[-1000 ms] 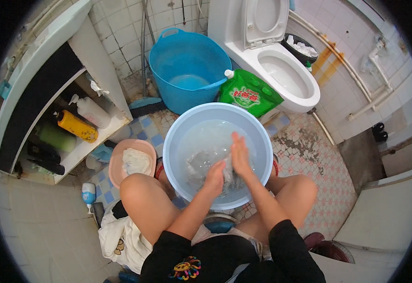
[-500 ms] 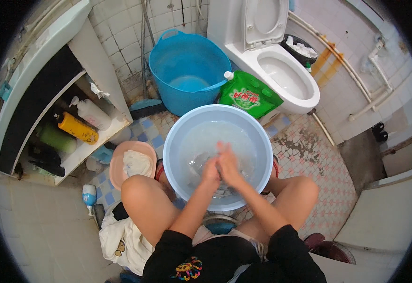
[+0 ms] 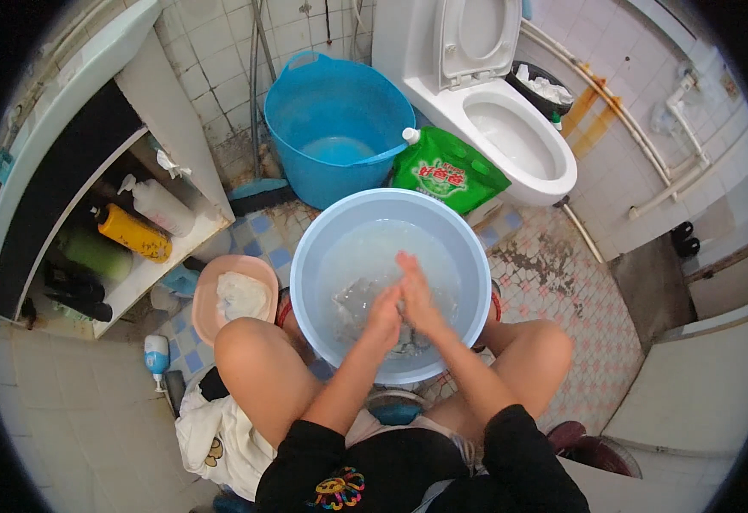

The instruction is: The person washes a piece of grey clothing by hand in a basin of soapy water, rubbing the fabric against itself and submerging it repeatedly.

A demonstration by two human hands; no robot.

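Observation:
A large light-blue basin stands between my knees, holding cloudy water. Under the surface lies a crumpled greyish, see-through-looking piece of cloth. Over the middle of the basin, my left hand and my right hand press against each other, palms facing. The right hand's fingers are stretched out and point away from me. My left hand's fingers are partly hidden behind the right hand. Whether anything small lies between the palms cannot be made out.
Beyond the basin are a blue tub, a green refill pouch and a toilet. At left are a pink basin with white cloth, a blue-and-white bottle, white clothing and a shelf with bottles.
My hands stay pressed together over the basin, shifting slightly against each other. The right fingers, blurred before, now show more clearly. The whole view has shifted slightly.

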